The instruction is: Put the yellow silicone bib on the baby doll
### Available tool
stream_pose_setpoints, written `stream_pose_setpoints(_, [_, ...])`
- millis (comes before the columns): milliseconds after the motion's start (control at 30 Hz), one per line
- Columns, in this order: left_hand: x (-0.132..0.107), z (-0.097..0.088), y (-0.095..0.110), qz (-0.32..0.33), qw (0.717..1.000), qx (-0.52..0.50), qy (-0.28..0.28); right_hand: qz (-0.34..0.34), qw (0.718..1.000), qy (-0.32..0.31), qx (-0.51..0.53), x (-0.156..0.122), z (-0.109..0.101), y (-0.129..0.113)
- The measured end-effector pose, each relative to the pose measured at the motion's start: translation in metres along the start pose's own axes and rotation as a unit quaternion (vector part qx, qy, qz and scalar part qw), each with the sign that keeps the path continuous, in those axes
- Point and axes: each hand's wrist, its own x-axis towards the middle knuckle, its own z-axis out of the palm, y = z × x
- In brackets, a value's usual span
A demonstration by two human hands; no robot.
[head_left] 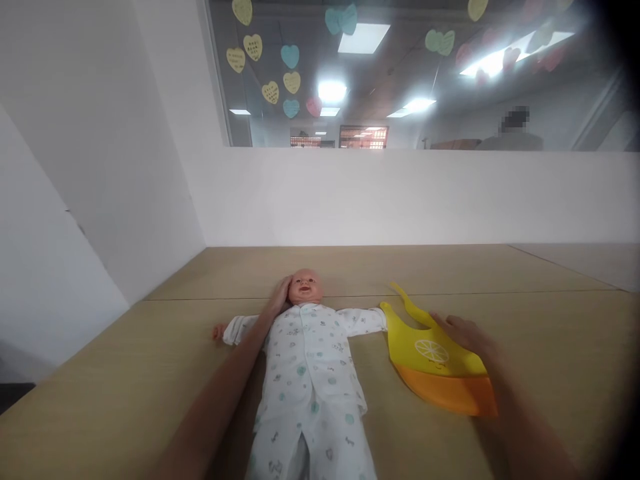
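Observation:
A baby doll [310, 360] in white printed clothes lies on its back with its arms spread. My left hand [281, 297] rests against the side of the doll's head, its fingers lying flat along it rather than gripping. To the right of the doll is a yellow bib [410, 340] with an orange pocket and a white citrus-slice print. One neck strap of the bib curves up and away. My right hand [463, 332] is closed over the bib's upper right edge, covering the other strap. The bib's left strap touches or nearly touches the doll's sleeve end.
Everything lies on a light wood table [150, 373] with a seam across it. White walls [400, 197] stand behind it and at the left. Above, a window [390, 87] carries heart-shaped notes, and a person [515, 137] is visible beyond the glass.

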Motion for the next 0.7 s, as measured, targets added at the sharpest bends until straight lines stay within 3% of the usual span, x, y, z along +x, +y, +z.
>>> stream_pose_setpoints(233, [-0.012, 0.007, 0.017, 0.012, 0.999, 0.025, 0.019, 0.044, 0.998, 0.009, 0.038, 0.013, 0.004, 0.015])
stream_pose_setpoints(400, [-0.016, 0.01, 0.022, 0.022, 0.999, 0.028, 0.027, -0.034, 0.984, 0.101, 0.144, -0.005, -0.009, -0.01])
stream_pose_setpoints(500, [-0.014, 0.011, 0.019, 0.02, 0.999, 0.023, 0.029, -0.082, 0.973, 0.119, 0.18, -0.015, -0.013, -0.026])
stream_pose_setpoints(600, [-0.01, 0.011, 0.015, 0.004, 0.999, 0.024, 0.023, -0.109, 0.954, 0.077, 0.27, -0.024, -0.012, -0.034])
stream_pose_setpoints(700, [-0.005, 0.009, 0.012, -0.003, 1.0, 0.026, 0.01, -0.112, 0.905, -0.002, 0.411, -0.034, -0.015, -0.035])
